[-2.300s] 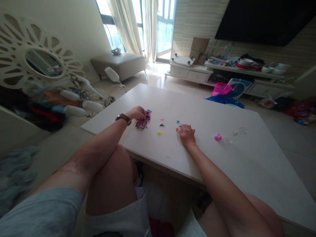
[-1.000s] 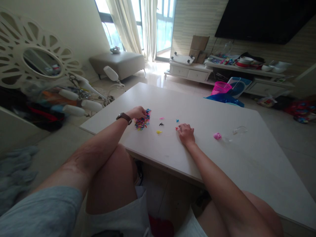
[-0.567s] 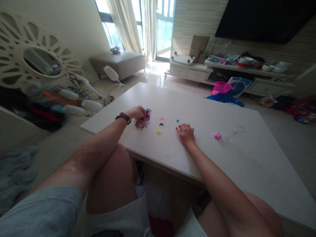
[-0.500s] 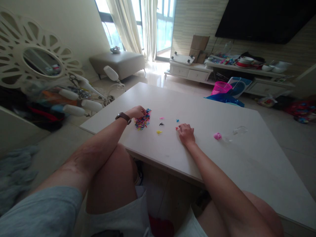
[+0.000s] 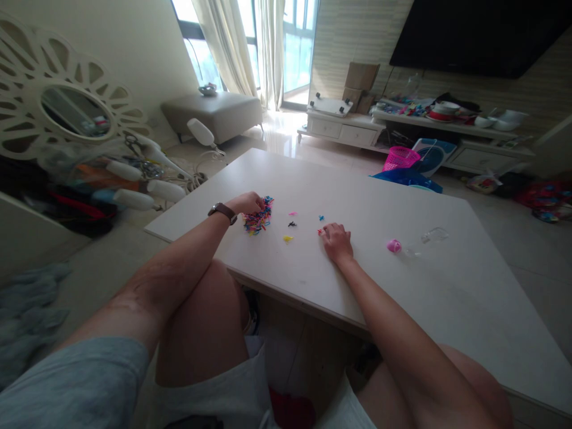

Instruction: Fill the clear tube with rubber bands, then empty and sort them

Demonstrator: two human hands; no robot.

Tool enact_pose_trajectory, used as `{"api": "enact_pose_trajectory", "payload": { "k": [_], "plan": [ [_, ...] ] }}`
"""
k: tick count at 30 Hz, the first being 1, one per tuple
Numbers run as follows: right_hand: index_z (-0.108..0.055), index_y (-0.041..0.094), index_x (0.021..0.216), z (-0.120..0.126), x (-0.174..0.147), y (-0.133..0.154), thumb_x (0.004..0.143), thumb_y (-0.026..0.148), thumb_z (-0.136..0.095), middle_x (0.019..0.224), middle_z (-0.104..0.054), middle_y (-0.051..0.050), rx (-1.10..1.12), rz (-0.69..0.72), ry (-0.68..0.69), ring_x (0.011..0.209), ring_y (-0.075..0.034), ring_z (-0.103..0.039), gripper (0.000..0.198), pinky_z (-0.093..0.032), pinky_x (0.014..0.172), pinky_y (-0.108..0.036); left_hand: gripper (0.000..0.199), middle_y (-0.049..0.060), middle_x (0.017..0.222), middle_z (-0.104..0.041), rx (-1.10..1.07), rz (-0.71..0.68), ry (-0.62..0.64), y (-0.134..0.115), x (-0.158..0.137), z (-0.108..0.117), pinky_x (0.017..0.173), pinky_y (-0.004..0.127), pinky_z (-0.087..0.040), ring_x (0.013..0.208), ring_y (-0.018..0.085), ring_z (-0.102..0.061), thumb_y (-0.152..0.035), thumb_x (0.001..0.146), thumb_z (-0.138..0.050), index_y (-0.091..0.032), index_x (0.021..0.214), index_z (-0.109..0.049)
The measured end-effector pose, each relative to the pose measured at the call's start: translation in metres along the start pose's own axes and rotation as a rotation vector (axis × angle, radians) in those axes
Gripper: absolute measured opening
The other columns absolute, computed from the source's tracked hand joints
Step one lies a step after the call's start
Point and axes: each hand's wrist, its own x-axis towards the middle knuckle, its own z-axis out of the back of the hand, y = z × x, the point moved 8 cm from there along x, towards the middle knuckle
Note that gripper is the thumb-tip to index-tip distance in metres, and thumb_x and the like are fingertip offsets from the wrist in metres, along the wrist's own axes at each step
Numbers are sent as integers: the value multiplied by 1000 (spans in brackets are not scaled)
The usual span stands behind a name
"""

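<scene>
My left hand [image 5: 251, 203], with a watch [image 5: 223, 211] at its wrist, reaches into a heap of small multicoloured loops [image 5: 258, 222], perhaps rubber bands. Its fingers are bent together at the heap's upper edge, and what they pinch is too small to make out. My right hand [image 5: 337, 241] rests on the white table [image 5: 357, 196] with fingers slightly bent and apart. At its fingertips lies a small red cluster [image 5: 320, 232]. Between the hands sit separate little clusters: pink [image 5: 292, 213], black [image 5: 292, 224] and yellow [image 5: 288, 239]. A blue one [image 5: 321, 218] lies beyond my right hand.
Right of my right hand are a pink cap-like piece [image 5: 394, 246] and a clear container [image 5: 434, 236] lying on its side. Past the far edge stand a pink basket [image 5: 401, 158] and a blue sheet [image 5: 406, 177]. A white-armed stand [image 5: 149, 190] is at the left.
My left hand's fingers have shifted slightly at the heap's top. My right hand and the separate clusters stay in place.
</scene>
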Motion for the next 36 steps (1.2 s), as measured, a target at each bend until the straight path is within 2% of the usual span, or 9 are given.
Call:
{"api": "enact_pose_trajectory", "payload": {
  "k": [6,15,21,28,36],
  "plan": [
    [-66,22,104,0,0,0,101,34,-39,119,-67,-10,-13,1,3,113,-27,-53,29,-38,92,-40,35,2,69,-69,-17,29,31,2,3,-4,54,21,-41,65,16,-57,-23,60,-62,-18,88,-81],
    [-65,22,102,0,0,0,101,32,-40,119,-67,-11,15,5,-4,112,-27,-53,28,-38,92,-41,16,1,59,-57,29,-29,7,-1,2,-3,54,25,-37,58,15,-48,-24,62,-58,-18,68,-71],
    [-65,22,102,0,0,0,100,32,-41,118,-67,-10,12,10,-7,112,-27,-53,26,-38,92,-41,18,1,62,-59,6,-22,-7,-1,1,-1,55,26,-38,60,16,-51,-24,62,-60,-18,73,-73],
    [-65,22,103,0,-1,1,101,32,-42,119,-67,-10,-7,0,5,113,-27,-53,26,-37,92,-40,13,0,59,-54,7,-85,-6,-2,5,-3,53,25,-35,57,13,-45,-28,63,-59,-19,68,-67],
    [-65,21,104,0,0,1,101,32,-42,119,-67,-10,1,-6,17,114,-26,-52,25,-36,93,-39,30,1,69,-64,-15,-102,53,4,9,-9,55,24,-41,61,14,-52,-30,61,-64,-17,86,-74]
  ]
}}
